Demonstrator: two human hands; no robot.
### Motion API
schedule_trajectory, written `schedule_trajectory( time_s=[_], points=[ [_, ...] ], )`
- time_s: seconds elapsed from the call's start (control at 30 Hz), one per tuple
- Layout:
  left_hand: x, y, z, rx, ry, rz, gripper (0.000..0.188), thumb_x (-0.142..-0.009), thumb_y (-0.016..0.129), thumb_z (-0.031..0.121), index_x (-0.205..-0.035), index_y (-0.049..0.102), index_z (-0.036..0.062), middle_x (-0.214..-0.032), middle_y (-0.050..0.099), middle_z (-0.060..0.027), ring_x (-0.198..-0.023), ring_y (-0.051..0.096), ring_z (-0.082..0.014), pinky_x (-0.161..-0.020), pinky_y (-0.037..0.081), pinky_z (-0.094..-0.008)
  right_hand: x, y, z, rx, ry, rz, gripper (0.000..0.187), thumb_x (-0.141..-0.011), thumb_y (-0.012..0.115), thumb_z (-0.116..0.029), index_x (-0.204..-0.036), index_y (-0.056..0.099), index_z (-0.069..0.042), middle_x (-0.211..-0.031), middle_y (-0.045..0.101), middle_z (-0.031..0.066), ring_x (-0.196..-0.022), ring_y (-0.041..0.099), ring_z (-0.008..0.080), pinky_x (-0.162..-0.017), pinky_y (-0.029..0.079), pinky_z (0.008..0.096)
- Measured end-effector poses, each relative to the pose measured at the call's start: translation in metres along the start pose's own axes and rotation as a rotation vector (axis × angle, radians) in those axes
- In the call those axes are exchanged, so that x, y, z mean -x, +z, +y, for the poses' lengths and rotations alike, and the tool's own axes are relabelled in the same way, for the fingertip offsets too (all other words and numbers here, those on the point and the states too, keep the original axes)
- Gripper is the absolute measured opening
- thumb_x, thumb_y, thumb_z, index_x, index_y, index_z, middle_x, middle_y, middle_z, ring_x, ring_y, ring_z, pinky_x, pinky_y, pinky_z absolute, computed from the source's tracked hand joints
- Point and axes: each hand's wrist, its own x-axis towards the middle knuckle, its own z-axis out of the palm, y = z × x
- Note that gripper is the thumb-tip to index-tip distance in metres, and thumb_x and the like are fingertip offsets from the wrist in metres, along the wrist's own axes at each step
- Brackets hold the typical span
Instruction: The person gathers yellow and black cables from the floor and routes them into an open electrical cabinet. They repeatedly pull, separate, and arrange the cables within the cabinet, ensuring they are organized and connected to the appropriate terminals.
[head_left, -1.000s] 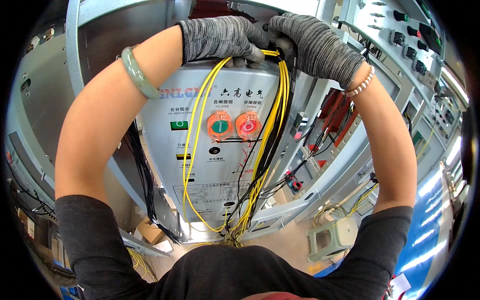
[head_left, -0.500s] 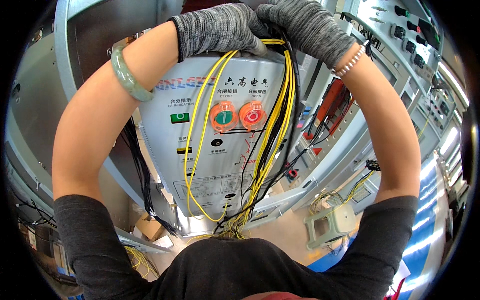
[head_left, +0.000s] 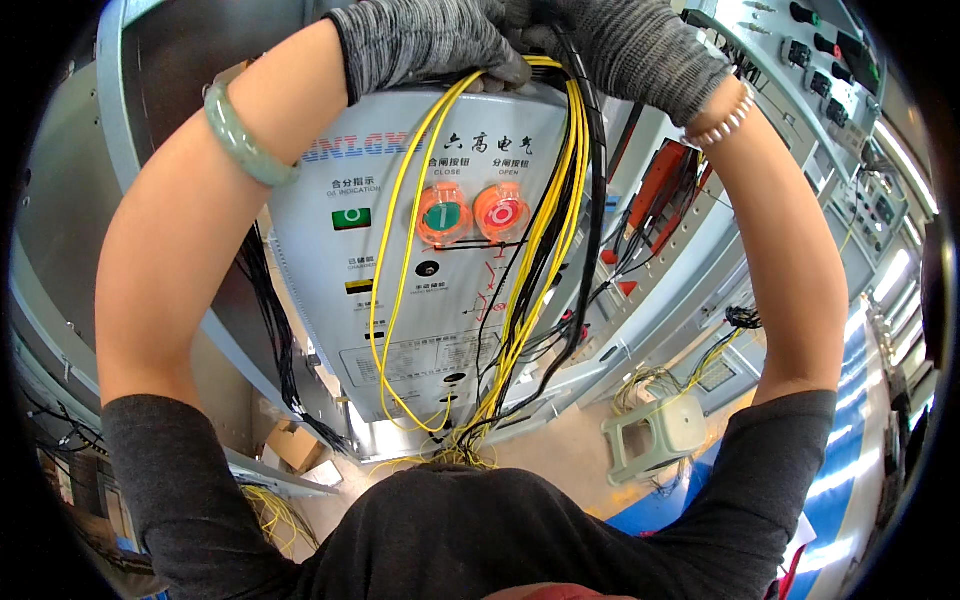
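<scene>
Both my hands wear grey knitted gloves and meet at the upper edge of a light grey switchgear panel (head_left: 310,270). My left hand (head_left: 425,45) has its fingers bent together beside yellow wires (head_left: 575,150) draped over that edge. Close against it, my right hand (head_left: 635,50) is curled by a black cable (head_left: 597,190) hanging down the panel's right side. What lies between the fingertips is hidden. The wires fall in loops across the panel front, past a green push button (head_left: 443,216) and a red push button (head_left: 501,212) under clear orange-rimmed covers.
Black wires (head_left: 280,340) hang left of the panel. A pale green stool (head_left: 655,435) stands on the floor at the right. An open cardboard box (head_left: 295,445) lies lower left. Metal cabinet frames rise on both sides, with a door carrying switches (head_left: 795,55) at upper right.
The panel and both hands sit slightly higher in the picture, and the right hand has shifted a little right. The black cable now hangs farther out from the yellow wires.
</scene>
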Motion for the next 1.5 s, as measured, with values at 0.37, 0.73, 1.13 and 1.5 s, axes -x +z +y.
schedule_trajectory(
  time_s=[0.37,0.73,1.13,1.5],
  points=[
    [-0.019,-0.002,-0.016,0.102,0.111,-0.144,0.027,-0.082,0.069,0.016,-0.105,0.067,0.0023,-0.084,0.068,-0.0054,-0.076,0.059,-0.0109,-0.072,0.049,-0.026,0.055,0.074,0.018,0.277,-0.242,0.51,0.019,-0.07,0.065,-0.004,-0.087,0.06,-0.009,-0.079,0.06,0.0084,-0.075,0.06,0.0277,-0.066,0.051,0.0363],
    [-0.022,0.011,0.037,-0.14,-0.175,-0.04,0.036,-0.077,0.073,0.038,-0.078,0.069,0.0024,-0.062,0.061,-0.0058,-0.055,0.055,-0.0146,-0.054,0.045,-0.0301,0.08,0.088,0.014,0.164,-0.027,0.626,0.033,-0.077,0.071,-0.02,-0.106,0.06,-0.01,-0.086,0.065,0.0087,-0.08,0.064,0.0238,-0.074,0.052,0.033],
    [-0.028,0.017,0.053,-0.588,-0.185,0.029,0.032,-0.072,0.07,0.029,-0.085,0.068,-0.0002,-0.072,0.064,-0.014,-0.067,0.061,-0.0222,-0.064,0.048,-0.0361,0.079,0.086,0.01,-0.314,0.489,0.343,0.042,-0.077,0.07,-0.033,-0.102,0.055,-0.002,-0.074,0.061,0.011,-0.071,0.063,0.0221,-0.07,0.052,0.0341],
    [-0.009,0.034,0.068,-1.055,-0.001,0.116,0.029,-0.075,0.063,0.027,-0.088,0.067,0.0014,-0.081,0.066,-0.0202,-0.082,0.064,-0.0336,-0.075,0.051,-0.0416,0.084,0.096,0.03,-0.386,0.335,0.417,0.042,-0.078,0.068,-0.03,-0.104,0.053,-0.001,-0.077,0.058,0.0129,-0.074,0.061,0.0235,-0.071,0.05,0.035]
  ],
)
